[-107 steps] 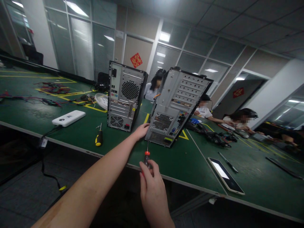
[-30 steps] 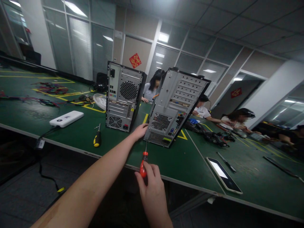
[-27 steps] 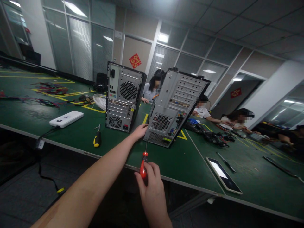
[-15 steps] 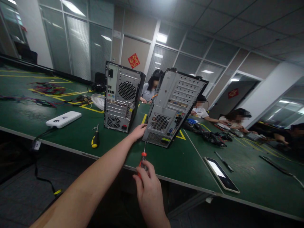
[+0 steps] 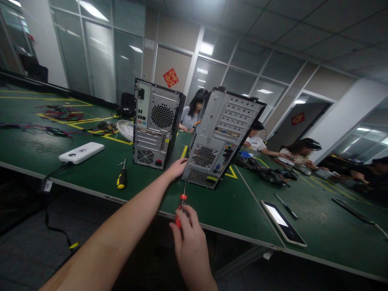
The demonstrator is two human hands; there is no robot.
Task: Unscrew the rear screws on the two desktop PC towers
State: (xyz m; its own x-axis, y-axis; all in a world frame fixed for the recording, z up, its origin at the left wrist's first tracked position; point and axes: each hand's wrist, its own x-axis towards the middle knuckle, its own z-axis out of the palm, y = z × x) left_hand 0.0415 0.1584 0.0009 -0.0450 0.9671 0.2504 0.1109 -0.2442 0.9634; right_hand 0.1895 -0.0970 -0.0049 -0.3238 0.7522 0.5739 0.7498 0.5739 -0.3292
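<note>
Tilted on the green table, a grey computer case (image 5: 222, 133) shows its rear panel. My left hand (image 5: 176, 169) reaches against its lower left side; the fingertips are hidden behind the case, so I cannot see how they are bent. In front of it, my right hand (image 5: 191, 234) is closed round a red and clear-handled screwdriver (image 5: 183, 199), whose shaft points at the lower left corner of the case. A second computer case (image 5: 153, 125) stands upright to the left. Nearer the table edge lies a yellow and black screwdriver (image 5: 122, 178) with small screws by its tip.
A white power bank (image 5: 81, 152) with a black cable lies at left, cable bundles (image 5: 60, 115) behind it. On the right are a phone (image 5: 283, 222), a pen (image 5: 286, 206) and black cables (image 5: 273, 176). Several people sit across the table. The table's front edge (image 5: 230, 229) runs close below my hands.
My right hand's fingers have shifted slightly on the screwdriver handle, which shows at a slightly different turn. Both cases and my left hand have stayed in place.
</note>
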